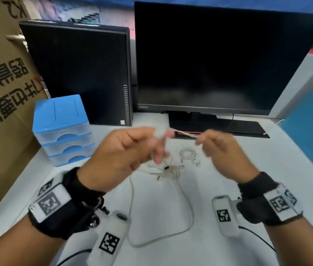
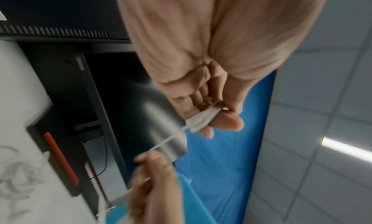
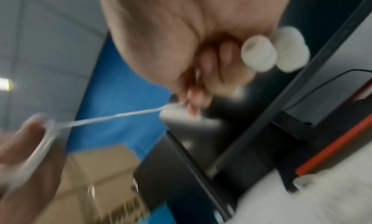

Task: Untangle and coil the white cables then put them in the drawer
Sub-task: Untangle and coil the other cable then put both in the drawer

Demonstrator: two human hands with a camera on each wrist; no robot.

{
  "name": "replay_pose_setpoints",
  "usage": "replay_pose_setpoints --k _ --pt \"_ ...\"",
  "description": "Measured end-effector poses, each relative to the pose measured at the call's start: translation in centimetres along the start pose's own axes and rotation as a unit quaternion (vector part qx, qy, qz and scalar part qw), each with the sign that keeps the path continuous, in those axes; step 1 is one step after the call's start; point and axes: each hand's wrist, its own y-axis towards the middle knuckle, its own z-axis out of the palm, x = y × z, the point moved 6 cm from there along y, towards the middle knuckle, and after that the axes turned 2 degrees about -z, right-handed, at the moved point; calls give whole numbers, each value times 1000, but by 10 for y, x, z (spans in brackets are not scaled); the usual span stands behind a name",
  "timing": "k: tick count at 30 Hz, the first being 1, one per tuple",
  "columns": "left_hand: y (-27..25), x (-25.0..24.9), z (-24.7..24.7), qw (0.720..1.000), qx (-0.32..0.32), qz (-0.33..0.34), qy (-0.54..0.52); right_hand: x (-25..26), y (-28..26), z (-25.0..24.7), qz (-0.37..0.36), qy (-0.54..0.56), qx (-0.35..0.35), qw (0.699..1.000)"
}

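Here, monitor (image 1: 218,58) bezel label too blurred to read; cardboard box (image 1: 2,83) shows "K2". Your left hand (image 1: 125,156) pinches white cable (image 1: 185,133) coil; right hand (image 1: 222,148) pinches its taut strand, above tabletop (image 1: 247,169) middle. Other cables (image 1: 171,169) tangled below. Blue drawer unit (image 1: 63,129) at left edge.

- Both hands are held raised side by side, forearms strapped with black wrist bands.
- The left hand (image 1: 125,150) is curled, a white cable (image 1: 185,133) wound round its fingers (image 2: 227,120).
- The right hand (image 1: 220,148) is closed, the cable pinched.
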Motion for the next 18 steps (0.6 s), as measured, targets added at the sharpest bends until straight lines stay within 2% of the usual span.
replay_pose_setpoints --k 3,5,7,10,15,18 --pt "5 -13 -36 988 -135 44 -54 15 -29 61 -25 -23 186 982" --pt "5 -13 -58 978 -200 48 -17 44 -49 87 -84 -34 235 968" --pt "6 -6 -70 969 -228 41 88 72 -62 93 -137 -36 238 961" --pt "6 11 -61 960 -201 14 197 95 -67 76 -163 -48 232 958" --pt "3 35 -30 966 -137 -4 219 118 -70 49 -189 -56 242 950" --pt "-2 43 -17 969 -97 -27 226 125 -64 31 -196 -45 186 962"
